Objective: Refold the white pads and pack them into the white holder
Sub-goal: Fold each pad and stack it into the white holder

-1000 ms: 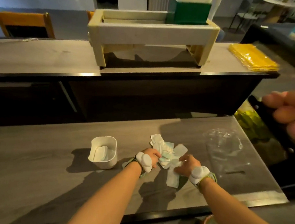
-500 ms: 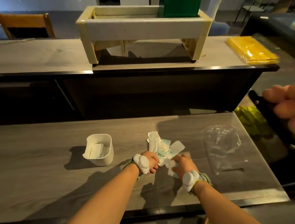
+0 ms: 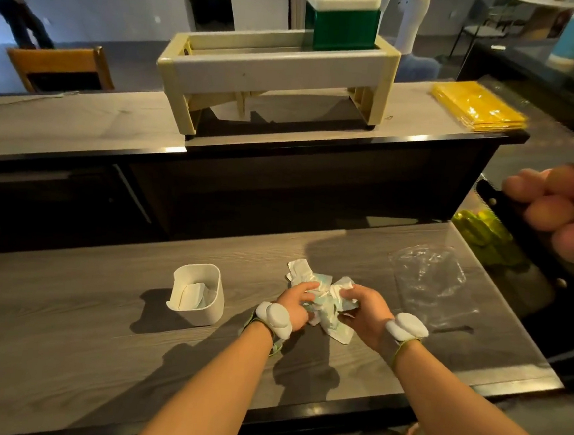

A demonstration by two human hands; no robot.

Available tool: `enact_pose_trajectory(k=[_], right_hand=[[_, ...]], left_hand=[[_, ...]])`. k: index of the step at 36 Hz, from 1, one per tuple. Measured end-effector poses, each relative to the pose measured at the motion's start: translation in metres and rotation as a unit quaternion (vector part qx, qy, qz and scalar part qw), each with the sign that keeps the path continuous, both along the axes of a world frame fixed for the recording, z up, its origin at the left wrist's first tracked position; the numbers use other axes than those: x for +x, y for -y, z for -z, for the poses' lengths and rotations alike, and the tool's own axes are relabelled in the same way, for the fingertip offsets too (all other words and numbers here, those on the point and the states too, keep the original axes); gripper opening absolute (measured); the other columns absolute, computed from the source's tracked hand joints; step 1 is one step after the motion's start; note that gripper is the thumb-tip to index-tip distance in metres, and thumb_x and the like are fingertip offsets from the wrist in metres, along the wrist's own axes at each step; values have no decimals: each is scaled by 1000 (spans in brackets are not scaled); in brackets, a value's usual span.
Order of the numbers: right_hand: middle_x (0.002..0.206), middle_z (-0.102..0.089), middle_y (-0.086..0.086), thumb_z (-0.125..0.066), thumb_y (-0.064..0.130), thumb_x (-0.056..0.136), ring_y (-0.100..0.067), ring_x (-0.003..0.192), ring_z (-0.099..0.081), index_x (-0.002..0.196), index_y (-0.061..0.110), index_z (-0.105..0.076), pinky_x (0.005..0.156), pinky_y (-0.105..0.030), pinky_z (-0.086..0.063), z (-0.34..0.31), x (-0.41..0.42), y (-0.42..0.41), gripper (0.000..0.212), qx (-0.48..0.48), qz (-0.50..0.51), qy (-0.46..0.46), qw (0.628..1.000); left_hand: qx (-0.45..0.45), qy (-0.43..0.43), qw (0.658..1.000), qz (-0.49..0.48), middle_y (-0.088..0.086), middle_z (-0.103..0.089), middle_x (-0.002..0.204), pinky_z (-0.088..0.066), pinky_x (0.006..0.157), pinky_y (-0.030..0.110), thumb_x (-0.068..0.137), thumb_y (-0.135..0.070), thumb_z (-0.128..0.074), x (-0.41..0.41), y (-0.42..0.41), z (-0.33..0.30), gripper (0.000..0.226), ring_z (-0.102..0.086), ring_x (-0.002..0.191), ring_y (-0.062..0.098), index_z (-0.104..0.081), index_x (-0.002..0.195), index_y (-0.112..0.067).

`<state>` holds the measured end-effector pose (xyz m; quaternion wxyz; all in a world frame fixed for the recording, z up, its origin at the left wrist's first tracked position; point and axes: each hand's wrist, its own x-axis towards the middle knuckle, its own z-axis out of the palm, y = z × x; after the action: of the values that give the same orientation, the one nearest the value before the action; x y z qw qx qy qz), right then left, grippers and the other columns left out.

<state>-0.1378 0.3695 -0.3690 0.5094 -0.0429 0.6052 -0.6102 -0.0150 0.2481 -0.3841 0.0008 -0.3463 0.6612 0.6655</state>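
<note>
Gripping the loose heap of white pads (image 3: 322, 299) just right of the frame's centre, your left hand (image 3: 295, 306) curls over its left edge while your right hand (image 3: 365, 311) pinches the crumpled right side, so both hands are closed on the pads. The heap lies on the grey wood-grain tabletop (image 3: 64, 320), some pads unfolded and showing pale blue. To the left of your left hand, apart from it, stands the white holder (image 3: 199, 294), upright, with one folded pad (image 3: 193, 294) already inside. Right of your right hand lies a clear plastic bag (image 3: 431, 283), flat on the tabletop. Across the upper middle of the frame a cream rack (image 3: 276, 75) sits on a higher counter and carries a green and white box (image 3: 344, 22). A yellow stack (image 3: 478, 107) lies at the upper right.
</note>
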Motion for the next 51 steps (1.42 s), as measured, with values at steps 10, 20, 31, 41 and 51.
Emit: enact_pose_trajectory(k=[10,20,31,41,51], right_hand=[[83,-67,-12,-49,5,84,-23,70,-61,94,10,-65,60,-32,-48,-5,16,16,20,-19,-51,26,998],[85,-67,3,-81,14,73,-13,77,-62,87,27,-71,77,-33,-53,2,8,17,21,96,-214,-356,905],[93,-56,-2,-88,15,64,-16,73,-60,118,22,-52,70,-33,-56,6,27,28,65,116,-213,-347,906],[87,-68,-7,-87,8,64,-19,73,-67,130,23,-45,62,-32,-59,11,18,22,80,91,-189,-314,926],[121,-59,-10,-83,31,68,-26,109,-59,121,12,-58,94,-35,-49,37,-12,1,62,289,-227,-404,838]], left_hand=[[32,-11,990,-140,8,-66,82,-57,57,24,85,9,-52,2,2,-5,27,-64,67,18,-67,99,-9],[-199,40,975,-92,6,-76,92,-52,79,23,78,-9,-73,26,30,4,12,-64,80,11,-78,89,-10],[-53,-6,988,-144,4,-72,94,-51,70,12,86,-16,-69,24,20,1,14,-66,87,13,-72,97,-9],[142,13,986,-88,11,-75,100,-56,93,39,83,-21,-73,24,4,9,17,-71,100,27,-74,98,-15],[145,61,971,-181,15,-65,93,-58,70,39,93,-4,-58,22,11,20,14,-64,83,29,-63,82,-10]])
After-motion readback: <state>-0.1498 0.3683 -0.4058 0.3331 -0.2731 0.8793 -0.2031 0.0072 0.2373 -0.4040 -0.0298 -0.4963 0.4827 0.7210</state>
